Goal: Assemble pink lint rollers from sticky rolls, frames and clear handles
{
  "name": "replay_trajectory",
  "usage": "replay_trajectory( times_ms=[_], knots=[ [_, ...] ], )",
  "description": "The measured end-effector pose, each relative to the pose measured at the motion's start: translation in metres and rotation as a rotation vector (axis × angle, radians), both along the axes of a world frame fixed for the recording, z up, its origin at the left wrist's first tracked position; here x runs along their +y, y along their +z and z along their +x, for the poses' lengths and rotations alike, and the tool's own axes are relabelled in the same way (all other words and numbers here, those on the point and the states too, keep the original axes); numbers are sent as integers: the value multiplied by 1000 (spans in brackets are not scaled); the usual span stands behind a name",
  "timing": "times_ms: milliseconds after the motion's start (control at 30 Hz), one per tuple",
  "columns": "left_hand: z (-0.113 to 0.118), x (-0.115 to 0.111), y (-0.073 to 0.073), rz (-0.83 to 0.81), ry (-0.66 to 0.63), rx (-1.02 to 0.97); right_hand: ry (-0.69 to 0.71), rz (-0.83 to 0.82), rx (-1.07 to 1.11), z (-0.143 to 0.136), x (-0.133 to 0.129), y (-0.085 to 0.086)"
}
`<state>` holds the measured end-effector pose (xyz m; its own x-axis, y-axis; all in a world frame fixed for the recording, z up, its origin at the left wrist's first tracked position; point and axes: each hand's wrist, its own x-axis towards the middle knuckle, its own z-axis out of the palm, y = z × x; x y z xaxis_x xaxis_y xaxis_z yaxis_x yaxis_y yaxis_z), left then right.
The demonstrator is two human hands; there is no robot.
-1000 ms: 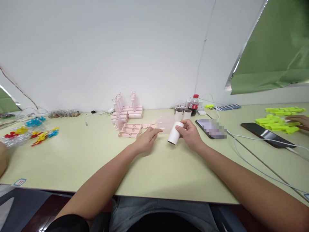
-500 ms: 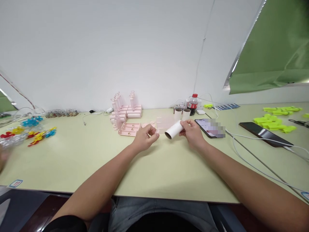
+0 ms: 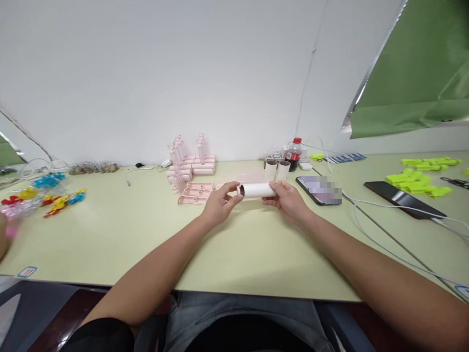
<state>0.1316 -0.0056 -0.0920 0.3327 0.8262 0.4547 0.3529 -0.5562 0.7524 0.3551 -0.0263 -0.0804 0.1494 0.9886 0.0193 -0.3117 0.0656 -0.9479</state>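
My right hand (image 3: 287, 199) is closed round the right end of a white cardboard tube (image 3: 258, 190), which lies level above the table. At the tube's open left end, my left hand (image 3: 222, 203) pinches a small pale pink piece against or beside the rim; its shape is partly hidden by the fingers. Two more tubes (image 3: 270, 171) stand upright just behind my right hand. Flat pink parts with small rings (image 3: 196, 192) lie to the left of my left hand. Behind them are pink cylinders (image 3: 203, 168) and clear pink upright pieces (image 3: 177, 154).
A cola bottle (image 3: 293, 155) and a phone (image 3: 318, 190) are at the right, with a dark device (image 3: 405, 199), white cables and yellow-green pieces (image 3: 414, 182) beyond. Coloured flower shapes (image 3: 58, 203) lie far left, near another person's arm (image 3: 3, 234).
The tube has swung from slanted to level, its open end now meeting my left hand. My left fingers have come to the tube's rim with the small pink piece.
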Motion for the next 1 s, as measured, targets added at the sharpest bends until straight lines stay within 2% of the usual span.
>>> replay_trajectory(
  times_ms=[700, 1000],
  knots=[
    [-1, 1, -1, -65, -2, 2, 71, 46, -61, 0, -1, -6],
    [-2, 0, 2, -65, -6, 0, 150, 34, -28, -1, -4, -1]
  ],
)
